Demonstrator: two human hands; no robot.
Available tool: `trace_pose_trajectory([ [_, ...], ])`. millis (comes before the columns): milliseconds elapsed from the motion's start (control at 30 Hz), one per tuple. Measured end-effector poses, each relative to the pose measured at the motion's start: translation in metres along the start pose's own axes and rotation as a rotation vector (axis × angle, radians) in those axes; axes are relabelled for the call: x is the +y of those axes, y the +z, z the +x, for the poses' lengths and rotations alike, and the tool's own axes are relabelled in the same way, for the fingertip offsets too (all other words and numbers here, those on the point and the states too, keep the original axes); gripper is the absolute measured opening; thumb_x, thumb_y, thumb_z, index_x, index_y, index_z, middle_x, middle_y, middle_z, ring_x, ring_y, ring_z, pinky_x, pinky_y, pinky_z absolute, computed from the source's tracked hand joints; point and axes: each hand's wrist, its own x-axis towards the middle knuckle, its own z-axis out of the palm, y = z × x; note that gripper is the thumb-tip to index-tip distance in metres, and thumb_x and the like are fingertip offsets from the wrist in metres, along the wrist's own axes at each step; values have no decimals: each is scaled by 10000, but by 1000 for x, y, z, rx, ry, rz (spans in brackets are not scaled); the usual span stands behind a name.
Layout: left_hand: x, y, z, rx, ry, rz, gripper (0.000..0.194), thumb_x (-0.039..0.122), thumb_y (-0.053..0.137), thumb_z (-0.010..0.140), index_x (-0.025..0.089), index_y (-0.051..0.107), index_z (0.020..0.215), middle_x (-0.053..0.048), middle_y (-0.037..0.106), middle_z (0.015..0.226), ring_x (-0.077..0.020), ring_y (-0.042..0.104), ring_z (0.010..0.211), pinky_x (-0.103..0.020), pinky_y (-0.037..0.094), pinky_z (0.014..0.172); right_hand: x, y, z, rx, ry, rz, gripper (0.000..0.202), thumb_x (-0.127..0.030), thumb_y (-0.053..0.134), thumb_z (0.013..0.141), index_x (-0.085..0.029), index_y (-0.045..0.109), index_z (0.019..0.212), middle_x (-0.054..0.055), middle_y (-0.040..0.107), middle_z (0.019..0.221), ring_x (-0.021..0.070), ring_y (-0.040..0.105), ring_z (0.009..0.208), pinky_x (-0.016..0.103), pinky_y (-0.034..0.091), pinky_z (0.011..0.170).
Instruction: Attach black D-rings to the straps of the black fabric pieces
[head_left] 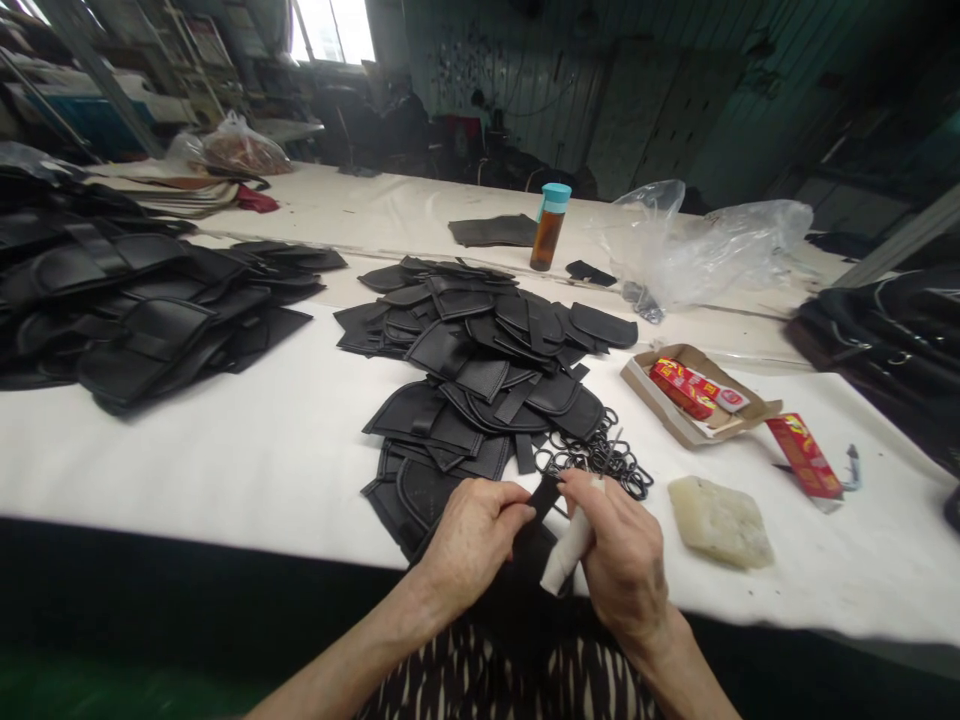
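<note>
My left hand (480, 530) pinches a black strap (543, 497) between thumb and fingers, near the table's front edge. Wrapped round a tool with a whitish handle (568, 553), my right hand (619, 545) also has its fingertips at the strap's upper end. The tool's thin shaft points up and away. Just beyond my hands lies a heap of black metal rings (615, 462). A big pile of black leather-like pieces (469, 370) spreads behind and to the left of the rings. Dark material hangs below the strap at the table edge.
Another pile of black pieces (150, 310) is at the left. To the right are a yellowish block (721, 522), an open cardboard box (667, 415) and a red carton (806, 457). Farther back stand a bottle (550, 230) and clear plastic bags (720, 245). A black bag (892, 340) sits far right.
</note>
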Motion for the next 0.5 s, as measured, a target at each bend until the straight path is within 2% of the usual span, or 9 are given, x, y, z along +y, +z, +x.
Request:
trace_pose_trajectory([
  [200,-7,-2,5,-128,-119,-227,189,265,484,770,150,626,721,55,451,370,-84,384,304,-180,272,332,2,1,-1,28,-131,-18,213,-25,470,853,-168,591,954,141,663,896,226,606,822,373,514,684],
  [300,-5,-4,7,-179,-124,-347,161,245,491,758,136,608,736,39,495,408,-86,440,321,-168,295,326,-1,0,2,29,-218,-22,193,-35,467,853,-153,585,951,172,668,913,251,610,854,399,516,697],
  [433,-2,-6,7,-143,-126,-505,93,224,517,739,149,545,691,23,541,504,-115,574,445,-170,394,386,-8,0,8,3,-288,-19,188,-44,440,860,-148,580,929,180,676,871,254,639,839,380,530,673],
  [500,-3,-6,6,-104,-121,-550,68,216,535,735,149,547,737,26,557,514,-123,595,478,-185,433,433,-11,1,9,-7,-292,0,194,-51,428,866,-153,579,931,171,677,859,244,644,831,371,536,669],
])
